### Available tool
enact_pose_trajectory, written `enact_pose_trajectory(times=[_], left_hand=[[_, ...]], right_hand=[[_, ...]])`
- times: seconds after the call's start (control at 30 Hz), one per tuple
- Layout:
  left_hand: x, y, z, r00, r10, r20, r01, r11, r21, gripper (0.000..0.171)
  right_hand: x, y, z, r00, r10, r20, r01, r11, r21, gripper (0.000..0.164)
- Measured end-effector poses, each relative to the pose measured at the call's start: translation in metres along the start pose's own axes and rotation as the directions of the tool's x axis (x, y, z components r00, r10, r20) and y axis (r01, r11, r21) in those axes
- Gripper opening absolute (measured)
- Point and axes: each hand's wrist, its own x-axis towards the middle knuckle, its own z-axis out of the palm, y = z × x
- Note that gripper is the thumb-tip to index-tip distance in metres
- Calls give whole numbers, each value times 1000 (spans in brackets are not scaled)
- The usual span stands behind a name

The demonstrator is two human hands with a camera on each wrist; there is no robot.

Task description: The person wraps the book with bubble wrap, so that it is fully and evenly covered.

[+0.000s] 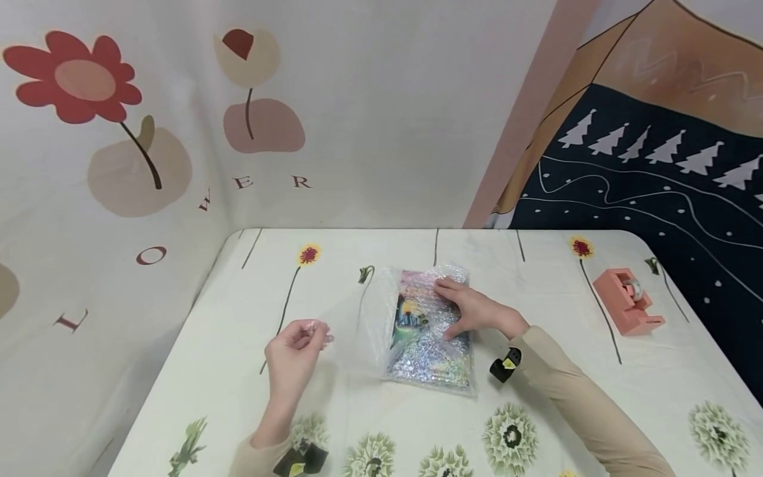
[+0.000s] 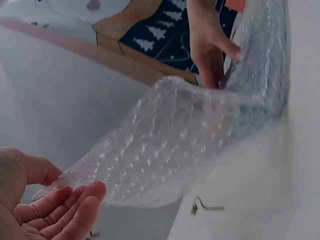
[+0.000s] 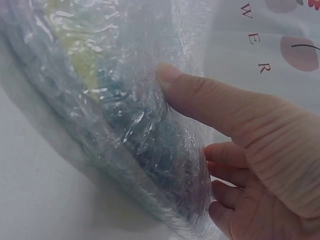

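A flat package in bubble wrap point(image 1: 430, 361) lies on the table, a colourful printed picture showing through the clear layers. My left hand point(image 1: 293, 358) pinches the edge of a loose bubble wrap flap point(image 2: 160, 132) between thumb and fingers. That flap stretches up and leftward from the package in the left wrist view. On the package's right part rests my right hand point(image 1: 477, 310), thumb and fingers spread apart. In the right wrist view its thumb point(image 3: 200, 95) touches the wrap, and the other fingers lie against it lower down.
A pink tape dispenser point(image 1: 626, 305) with a roll of clear tape stands at the table's right side. The white flower-printed tablecloth point(image 1: 238, 397) covers the table. Printed cloths point(image 1: 381, 119) hang behind and to the left.
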Motion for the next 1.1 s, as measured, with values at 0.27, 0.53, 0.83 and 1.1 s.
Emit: enact_pose_trajectory(times=[0.27,0.53,0.83,1.1], left_hand=[[-12,24,35,895,441,74,-443,897,12,11],[-28,38,83,704,687,179,-703,710,44,11],[-52,39,125,572,757,315,-820,525,228,4],[-69,33,150,453,782,429,-872,287,396,21]], right_hand=[[0,2,1,1000,-9,-6,9,1000,-6,96],[0,5,2,999,-31,-24,31,999,-10,96],[3,4,-1,996,-74,-40,72,996,-56,88],[6,4,-3,997,-74,-15,72,990,-120,83]])
